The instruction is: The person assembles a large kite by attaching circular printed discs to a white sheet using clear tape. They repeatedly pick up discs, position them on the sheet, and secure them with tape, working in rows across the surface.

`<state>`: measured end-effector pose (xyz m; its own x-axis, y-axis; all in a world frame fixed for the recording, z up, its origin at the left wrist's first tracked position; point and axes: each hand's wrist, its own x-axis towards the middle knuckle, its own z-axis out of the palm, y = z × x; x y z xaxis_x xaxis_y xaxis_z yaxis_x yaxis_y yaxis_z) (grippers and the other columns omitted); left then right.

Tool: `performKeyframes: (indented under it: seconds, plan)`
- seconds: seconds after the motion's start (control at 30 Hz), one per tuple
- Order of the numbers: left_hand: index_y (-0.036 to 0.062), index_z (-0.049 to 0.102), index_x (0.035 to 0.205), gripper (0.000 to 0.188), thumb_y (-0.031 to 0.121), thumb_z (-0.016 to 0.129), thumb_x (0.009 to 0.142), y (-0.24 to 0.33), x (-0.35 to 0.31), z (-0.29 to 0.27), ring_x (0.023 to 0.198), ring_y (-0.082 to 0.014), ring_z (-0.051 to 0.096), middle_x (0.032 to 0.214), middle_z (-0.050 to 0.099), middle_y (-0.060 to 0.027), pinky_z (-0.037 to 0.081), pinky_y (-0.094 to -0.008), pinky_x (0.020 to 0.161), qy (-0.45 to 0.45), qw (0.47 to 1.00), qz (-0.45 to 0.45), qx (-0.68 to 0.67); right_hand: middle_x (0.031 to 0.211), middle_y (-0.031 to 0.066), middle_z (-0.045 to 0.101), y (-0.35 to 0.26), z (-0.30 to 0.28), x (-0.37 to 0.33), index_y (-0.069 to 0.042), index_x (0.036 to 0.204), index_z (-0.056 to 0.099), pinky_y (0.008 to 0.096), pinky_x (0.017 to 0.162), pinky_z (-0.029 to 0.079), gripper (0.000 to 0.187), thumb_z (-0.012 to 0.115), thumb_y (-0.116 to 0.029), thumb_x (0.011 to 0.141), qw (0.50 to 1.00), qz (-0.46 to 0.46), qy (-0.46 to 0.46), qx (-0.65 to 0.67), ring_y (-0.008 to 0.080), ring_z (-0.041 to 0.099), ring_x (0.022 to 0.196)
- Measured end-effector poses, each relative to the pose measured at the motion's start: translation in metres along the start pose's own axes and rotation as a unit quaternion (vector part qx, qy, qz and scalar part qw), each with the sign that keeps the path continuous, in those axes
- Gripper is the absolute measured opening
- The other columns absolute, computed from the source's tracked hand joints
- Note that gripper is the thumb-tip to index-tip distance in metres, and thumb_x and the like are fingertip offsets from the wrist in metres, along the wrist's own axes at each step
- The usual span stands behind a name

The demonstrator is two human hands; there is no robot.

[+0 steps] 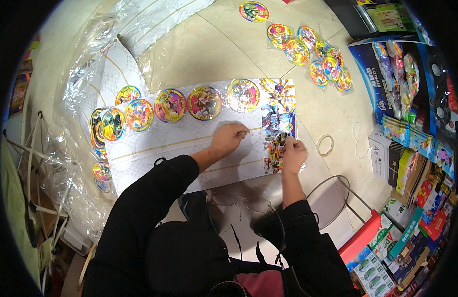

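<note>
A large white display board (189,171) lies before me, with rows of pale printed circles and gold lines. Along its far edge sit several round colourful cartoon discs (204,103). A bright printed cartoon strip (278,121) runs down its right end. Over the board's middle, my left hand (229,139) has thumb and fingers pinched together; whatever is between them is too small to name. My right hand (294,156) pinches at the printed strip near the board's right edge, and its fingertips hide what they hold. More discs (102,172) lie at the board's left end.
Several bagged round discs (331,68) lie on the tiled floor at the far right. A tape roll (325,145) is right of the board. Crumpled clear plastic (65,163) spreads along the left. Boxed goods (382,158) line the right side, near a red-edged stand (360,237).
</note>
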<state>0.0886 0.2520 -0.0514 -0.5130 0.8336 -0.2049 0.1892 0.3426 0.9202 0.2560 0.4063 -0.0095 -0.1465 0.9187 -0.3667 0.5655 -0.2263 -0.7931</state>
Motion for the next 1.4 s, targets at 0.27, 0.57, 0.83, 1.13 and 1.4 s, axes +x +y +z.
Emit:
performKeyframes:
  seconds: [0.27,0.57,0.83,1.13,1.4]
  plan:
    - [0.0034,0.072,0.105,0.016,0.008,0.064,0.093,0.007,0.002,-0.007,0.049,-0.0150,0.059,0.086,0.070,-0.0074,0.047,-0.0320,0.046,-0.065,0.986,-0.105,-0.110,0.074,0.0141,0.068,-0.003,-0.065,0.046,0.002,0.085,0.061,0.0271,0.046,0.049,0.018,0.063,-0.014,0.093,0.996,-0.001,0.094,0.007,0.0156,0.058,0.047]
    - [0.0029,0.071,0.106,0.016,0.008,0.063,0.093,0.009,0.003,-0.008,0.049,-0.0142,0.060,0.085,0.069,-0.0073,0.048,-0.0304,0.045,-0.073,0.980,-0.120,-0.138,0.096,0.0072,0.070,0.005,-0.053,0.043,-0.005,0.108,0.065,0.0251,0.051,0.047,0.015,0.059,-0.013,0.096,0.994,-0.030,0.031,0.105,0.0121,0.063,0.065]
    - [0.0012,0.068,0.097,0.008,0.005,0.063,0.092,0.005,-0.002,-0.009,0.050,-0.0132,0.060,0.079,0.068,-0.0062,0.047,-0.0287,0.044,-0.049,0.982,-0.120,-0.138,0.084,0.0042,0.068,-0.010,0.047,-0.031,0.000,0.102,0.065,0.0243,0.063,0.053,0.012,0.066,0.001,0.089,0.983,-0.025,-0.174,0.046,0.0097,0.064,0.072]
    - [0.0013,0.069,0.086,0.010,0.011,0.068,0.081,0.006,-0.004,-0.010,0.068,-0.0260,0.067,0.080,0.069,-0.0137,0.052,-0.0367,0.063,-0.029,0.996,-0.043,-0.069,0.091,0.0043,0.068,0.008,0.063,-0.034,0.001,0.110,0.061,0.0212,0.060,0.049,0.021,0.065,0.000,0.089,0.968,-0.031,-0.245,0.036,0.0074,0.062,0.074]
    - [-0.0004,0.071,0.088,0.012,0.010,0.069,0.082,0.006,-0.006,-0.008,0.073,-0.0289,0.068,0.083,0.070,-0.0154,0.053,-0.0362,0.066,-0.011,0.999,-0.007,-0.037,0.091,0.0057,0.069,0.009,0.067,-0.037,0.003,0.110,0.061,0.0220,0.065,0.050,0.022,0.064,0.003,0.089,0.972,-0.098,-0.215,-0.012,0.0088,0.063,0.075]
